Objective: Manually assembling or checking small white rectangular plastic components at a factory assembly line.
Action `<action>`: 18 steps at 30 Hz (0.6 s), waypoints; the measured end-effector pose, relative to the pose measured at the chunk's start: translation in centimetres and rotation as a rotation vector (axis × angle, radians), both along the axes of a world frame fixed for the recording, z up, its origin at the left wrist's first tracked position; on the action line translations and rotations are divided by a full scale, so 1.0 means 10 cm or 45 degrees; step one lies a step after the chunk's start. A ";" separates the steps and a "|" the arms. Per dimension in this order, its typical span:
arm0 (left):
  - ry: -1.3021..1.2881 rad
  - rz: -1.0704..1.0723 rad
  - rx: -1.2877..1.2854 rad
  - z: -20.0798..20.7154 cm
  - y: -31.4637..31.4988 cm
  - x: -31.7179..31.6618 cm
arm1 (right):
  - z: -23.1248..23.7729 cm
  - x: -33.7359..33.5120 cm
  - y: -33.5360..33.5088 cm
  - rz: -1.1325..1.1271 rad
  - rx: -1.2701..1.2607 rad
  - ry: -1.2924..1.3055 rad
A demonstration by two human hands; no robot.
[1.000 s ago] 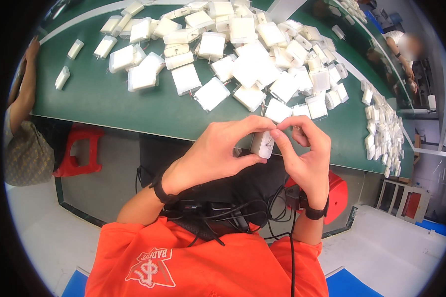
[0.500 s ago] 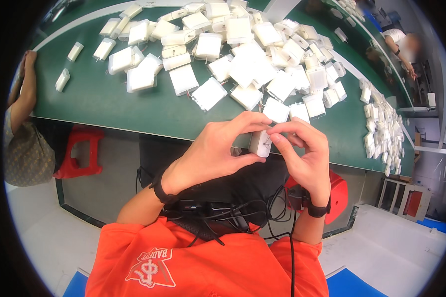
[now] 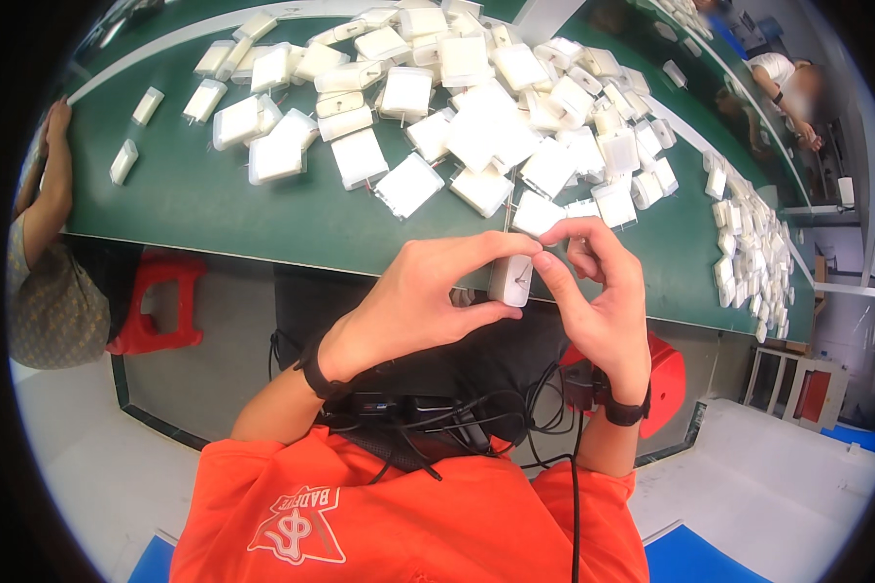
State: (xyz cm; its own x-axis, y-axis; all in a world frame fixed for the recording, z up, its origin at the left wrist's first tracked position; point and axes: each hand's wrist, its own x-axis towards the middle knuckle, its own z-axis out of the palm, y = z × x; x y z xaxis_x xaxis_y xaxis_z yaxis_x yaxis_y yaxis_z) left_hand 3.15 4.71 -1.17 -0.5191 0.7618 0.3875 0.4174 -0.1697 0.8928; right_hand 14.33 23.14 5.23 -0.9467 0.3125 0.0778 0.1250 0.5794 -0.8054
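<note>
Close in front of me, over the table's near edge, a small white box-shaped block is pinched between the thumb and fingers of my left hand. Its end face is turned toward me and shows a short dark wire or pin in the middle. My right hand is closed at the block's upper right corner, thumb and forefinger drawn together beside my left fingertips. Whether anything thin sits between those right fingers is hidden. Just beyond my hands lies the nearest loose white block.
A big heap of similar white blocks, some with thin wires, covers the far part of the green table. Another pile lies at the right. Another person's arm rests at the left edge. Black cables hang by my lap.
My right thumb and forefinger have shifted slightly up and off the block's end face, which shows more fully now. My left hand has kept its hold on the block.
</note>
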 end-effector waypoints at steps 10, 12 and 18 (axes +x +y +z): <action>0.056 0.047 -0.008 0.00 0.01 0.01 | 0.00 0.01 0.05 0.074 0.025 0.280; 0.082 0.044 -0.052 0.01 0.00 0.01 | 0.01 0.01 0.02 0.064 0.134 0.346; 0.090 0.033 -0.094 -0.01 0.00 0.02 | -0.03 0.07 0.01 -0.019 -0.041 0.419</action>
